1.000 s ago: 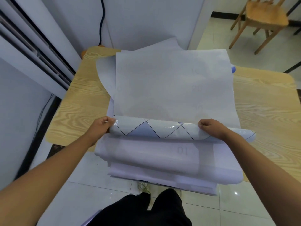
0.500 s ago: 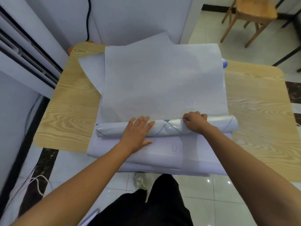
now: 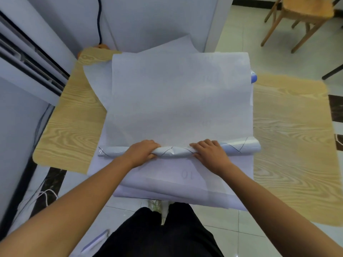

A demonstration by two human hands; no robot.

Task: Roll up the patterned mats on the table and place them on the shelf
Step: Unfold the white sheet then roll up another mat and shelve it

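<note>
Head camera: left hand [image 3: 141,153] and right hand [image 3: 209,154] each grip the partly rolled mat [image 3: 176,153] across the near side of the surface [image 3: 74,127]; creased between them and fatter at right, it may roll up crooked.

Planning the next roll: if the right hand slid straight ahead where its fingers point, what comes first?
Probably the flat, unrolled part of the mat, right beyond the roll it holds.
</note>
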